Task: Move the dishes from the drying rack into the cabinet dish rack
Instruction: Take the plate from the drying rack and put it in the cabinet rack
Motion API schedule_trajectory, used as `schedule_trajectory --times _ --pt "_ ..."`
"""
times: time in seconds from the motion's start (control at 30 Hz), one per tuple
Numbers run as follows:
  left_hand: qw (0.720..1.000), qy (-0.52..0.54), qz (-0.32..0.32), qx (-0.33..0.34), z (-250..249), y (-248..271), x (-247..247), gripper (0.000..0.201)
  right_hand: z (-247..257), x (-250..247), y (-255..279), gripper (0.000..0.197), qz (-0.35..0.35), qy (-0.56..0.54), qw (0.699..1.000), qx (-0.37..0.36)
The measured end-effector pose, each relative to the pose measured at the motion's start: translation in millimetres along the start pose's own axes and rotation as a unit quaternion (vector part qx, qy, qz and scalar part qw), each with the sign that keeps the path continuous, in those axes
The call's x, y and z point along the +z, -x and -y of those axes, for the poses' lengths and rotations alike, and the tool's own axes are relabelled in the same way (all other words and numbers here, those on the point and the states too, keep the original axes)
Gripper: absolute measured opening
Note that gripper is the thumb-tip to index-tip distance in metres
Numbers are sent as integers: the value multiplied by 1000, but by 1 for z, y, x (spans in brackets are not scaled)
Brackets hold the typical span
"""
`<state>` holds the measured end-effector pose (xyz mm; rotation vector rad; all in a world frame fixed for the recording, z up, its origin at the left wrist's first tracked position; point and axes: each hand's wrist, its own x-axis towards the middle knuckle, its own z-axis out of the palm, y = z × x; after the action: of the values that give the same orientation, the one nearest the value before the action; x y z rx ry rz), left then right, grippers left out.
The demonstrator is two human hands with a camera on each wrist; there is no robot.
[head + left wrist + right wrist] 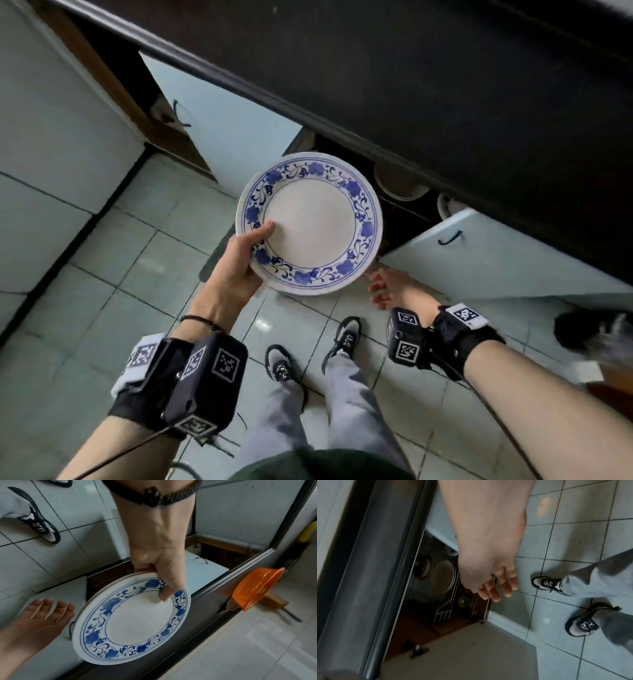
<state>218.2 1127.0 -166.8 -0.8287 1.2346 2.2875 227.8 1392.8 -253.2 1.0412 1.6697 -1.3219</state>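
Note:
A white plate with a blue floral rim [310, 222] [135, 616] hangs in the air in front of the open lower cabinet. My left hand [239, 260] [161, 574] grips its near-left edge, thumb on the face, fingers underneath. A second plate edge seems to show behind it in the left wrist view. My right hand [385, 287] [48, 609] [496, 586] is empty with fingers spread, just below the plate's right edge. The wire cabinet dish rack [447, 601] sits inside the cabinet with bowls [443, 577] [397, 185] in it.
Two pale cabinet doors [219, 126] [496, 260] stand open either side of the opening. The dark countertop edge [411, 113] overhangs above. An orange plastic strainer [254, 588] lies on the counter. My feet [308, 353] stand on the tiled floor.

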Motion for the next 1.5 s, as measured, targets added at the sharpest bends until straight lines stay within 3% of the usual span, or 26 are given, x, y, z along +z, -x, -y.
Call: schedule_trajectory --times 0.13,0.37,0.57,0.7,0.77,1.07,1.3,1.5 --pt "999 -29 35 6 26 -21 56 22 -18 -68 -17 25 -37 -37 999 14" --pt "998 -45 47 -1 62 -53 142 24 -44 -152 -40 11 -51 -117 992 3" --pt "999 -39 21 9 81 -82 185 24 -19 -191 -72 38 -46 -95 994 -30" --pt "999 -40 9 27 86 -94 191 25 5 -209 -105 39 -72 -32 995 -61" --pt "998 -48 4 31 87 -96 190 25 14 -212 -113 42 -72 -21 995 -68" --pt "998 -48 -24 34 98 -99 174 24 14 -204 -135 9 -36 -117 990 -75" --pt "999 -39 -10 35 99 -90 156 22 -13 -185 -121 24 -59 -138 986 -71" --pt "999 -38 25 25 106 -70 141 24 -95 -158 -89 38 -77 -89 990 -82"
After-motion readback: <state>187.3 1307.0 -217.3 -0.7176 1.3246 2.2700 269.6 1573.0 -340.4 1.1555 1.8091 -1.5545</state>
